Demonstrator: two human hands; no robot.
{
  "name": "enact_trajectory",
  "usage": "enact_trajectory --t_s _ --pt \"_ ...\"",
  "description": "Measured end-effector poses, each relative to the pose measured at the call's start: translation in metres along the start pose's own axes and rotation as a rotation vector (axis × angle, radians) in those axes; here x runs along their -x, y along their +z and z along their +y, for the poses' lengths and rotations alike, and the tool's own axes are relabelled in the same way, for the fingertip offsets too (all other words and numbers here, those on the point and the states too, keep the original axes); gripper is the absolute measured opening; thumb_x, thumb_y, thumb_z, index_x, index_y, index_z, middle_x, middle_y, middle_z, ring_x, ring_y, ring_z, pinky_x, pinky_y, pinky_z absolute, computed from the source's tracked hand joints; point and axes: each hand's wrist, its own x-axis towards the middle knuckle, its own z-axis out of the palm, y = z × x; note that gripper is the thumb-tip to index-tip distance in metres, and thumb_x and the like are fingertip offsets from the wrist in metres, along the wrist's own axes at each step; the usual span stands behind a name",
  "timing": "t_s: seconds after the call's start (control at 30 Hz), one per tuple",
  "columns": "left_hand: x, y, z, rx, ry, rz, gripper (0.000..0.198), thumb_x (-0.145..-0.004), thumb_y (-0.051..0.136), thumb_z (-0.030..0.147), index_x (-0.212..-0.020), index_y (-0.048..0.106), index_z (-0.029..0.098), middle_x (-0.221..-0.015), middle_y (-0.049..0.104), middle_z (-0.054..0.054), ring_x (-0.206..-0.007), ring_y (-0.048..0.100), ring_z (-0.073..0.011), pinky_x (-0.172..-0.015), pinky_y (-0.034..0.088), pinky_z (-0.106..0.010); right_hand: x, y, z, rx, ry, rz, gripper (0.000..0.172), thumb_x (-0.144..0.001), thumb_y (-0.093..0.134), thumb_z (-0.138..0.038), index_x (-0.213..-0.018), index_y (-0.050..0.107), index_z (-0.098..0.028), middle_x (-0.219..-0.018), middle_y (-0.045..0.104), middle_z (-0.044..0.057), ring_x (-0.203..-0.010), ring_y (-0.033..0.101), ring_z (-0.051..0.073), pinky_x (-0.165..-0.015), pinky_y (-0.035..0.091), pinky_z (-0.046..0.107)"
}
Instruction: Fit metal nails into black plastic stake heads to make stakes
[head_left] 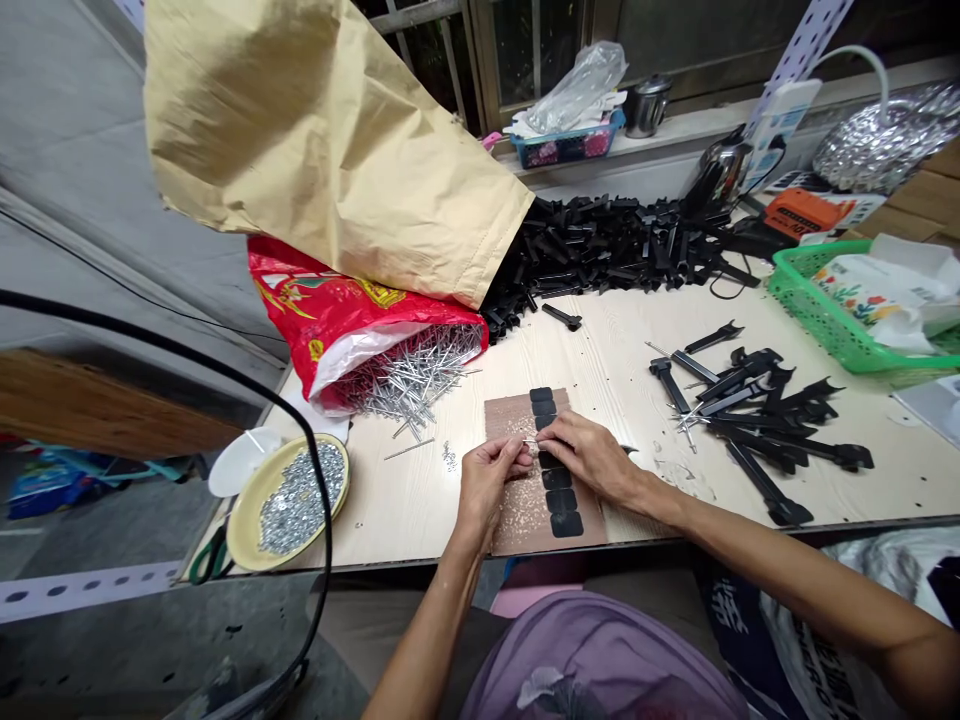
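Small metal piece, one: gripped between the pinched fingers of left hand and right hand, its long axis laid crosswise above brown board.

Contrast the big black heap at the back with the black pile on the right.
Amount: the black heap holds far more pieces than the black pile.
Packing: the heap is dense; the pile lies looser, tabletop showing between some pieces.
Setting: the heap lies beside the tan sack; the pile lies nearer the right hand, with silvery rods among it.
Shared: both are black parts on the same tabletop.
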Motion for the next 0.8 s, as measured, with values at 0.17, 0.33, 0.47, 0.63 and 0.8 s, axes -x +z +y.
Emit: enact_trajectory --t_s 0.17,0.33,0.47,0.63,0.8 --pt "-0.001 0.008 -0.002 -0.11 0.072 0.038 0.054 -0.078 0.061 0.046 -0.122 0.056 0.016 -0.073 0.062 0.0 -0.046 0.049 -0.005 -0.043 0.042 -0.017 -0.026 -0.02 0.043 0.257 -0.063 -0.007 0.024 -0.094 0.043 -0.028 -0.093 0.064 -0.018 -0.088 0.059 0.006 -0.082 0.053 0.017 -0.065 0.045 0.028" --pt "-0.003 0.013 -0.006 -0.365 0.222 0.144 0.049 -0.084 0.052 0.047 -0.122 0.057 0.017 -0.07 0.06 -0.001 -0.045 0.045 -0.0064 -0.044 0.038 -0.019 -0.02 -0.03 0.065 0.277 -0.199 -0.111 0.028 -0.095 0.041 -0.03 -0.088 0.065 -0.018 -0.082 0.062 0.004 -0.078 0.051 0.016 -0.063 0.044 0.028" --pt "-0.005 0.013 -0.013 -0.478 0.342 0.197 0.041 -0.086 0.049 0.044 -0.118 0.06 0.02 -0.08 0.066 -0.005 -0.06 0.055 -0.0127 -0.058 0.045 -0.024 0.013 -0.025 0.053 0.177 -0.468 -0.33 0.028 -0.095 0.04 -0.024 -0.083 0.064 -0.019 -0.076 0.061 0.002 -0.075 0.05 0.013 -0.061 0.043 0.026" --pt "-0.005 0.013 -0.015 -0.509 0.372 0.221 0.04 -0.087 0.047 0.043 -0.116 0.061 0.019 -0.086 0.067 -0.006 -0.069 0.059 -0.015 -0.064 0.045 -0.025 -0.011 -0.035 0.057 0.157 -0.286 -0.164 0.028 -0.095 0.039 -0.023 -0.081 0.064 -0.018 -0.074 0.06 0.002 -0.073 0.05 0.013 -0.058 0.043 0.026" --pt "-0.004 0.015 -0.013 -0.512 0.334 0.255 0.04 -0.087 0.047 0.043 -0.115 0.061 0.019 -0.086 0.066 -0.005 -0.065 0.058 -0.0137 -0.063 0.045 -0.025 -0.004 -0.036 0.048 0.093 -0.416 -0.334 0.028 -0.094 0.038 -0.019 -0.084 0.064 -0.02 -0.076 0.061 0.0 -0.074 0.051 0.012 -0.059 0.046 0.026"
